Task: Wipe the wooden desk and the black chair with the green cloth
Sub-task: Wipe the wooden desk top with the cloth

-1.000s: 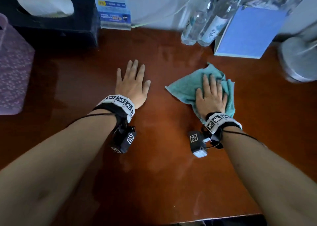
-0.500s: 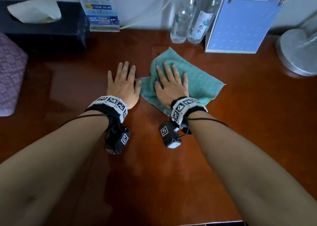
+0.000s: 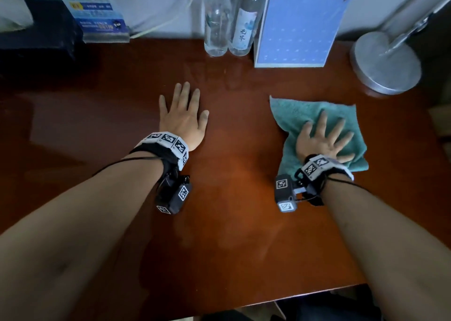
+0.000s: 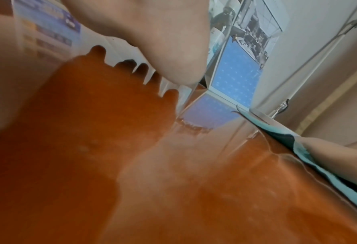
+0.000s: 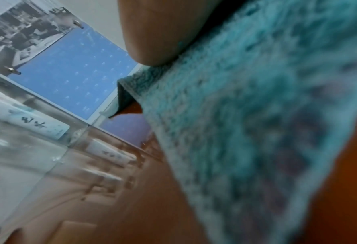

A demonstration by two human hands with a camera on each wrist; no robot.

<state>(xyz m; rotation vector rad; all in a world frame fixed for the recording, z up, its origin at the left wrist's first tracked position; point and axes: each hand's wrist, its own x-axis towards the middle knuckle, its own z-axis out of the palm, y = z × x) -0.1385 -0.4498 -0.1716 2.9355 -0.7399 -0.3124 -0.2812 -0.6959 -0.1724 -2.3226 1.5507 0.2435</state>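
The green cloth lies spread on the reddish wooden desk, right of centre. My right hand presses flat on it with fingers straight and spread. My left hand rests flat on the bare desk, palm down, well left of the cloth. In the right wrist view the cloth fills the frame under the palm. From the left wrist view the cloth's edge shows at the right. The black chair is barely visible below the desk's front edge.
Two clear bottles and a blue calendar stand line the back edge. A round metal lamp base sits at the back right, a leaflet holder and a dark tissue box at the back left.
My right hand has slid the cloth from beside the left hand to the right side of the desk. The left hand has stayed flat in place.
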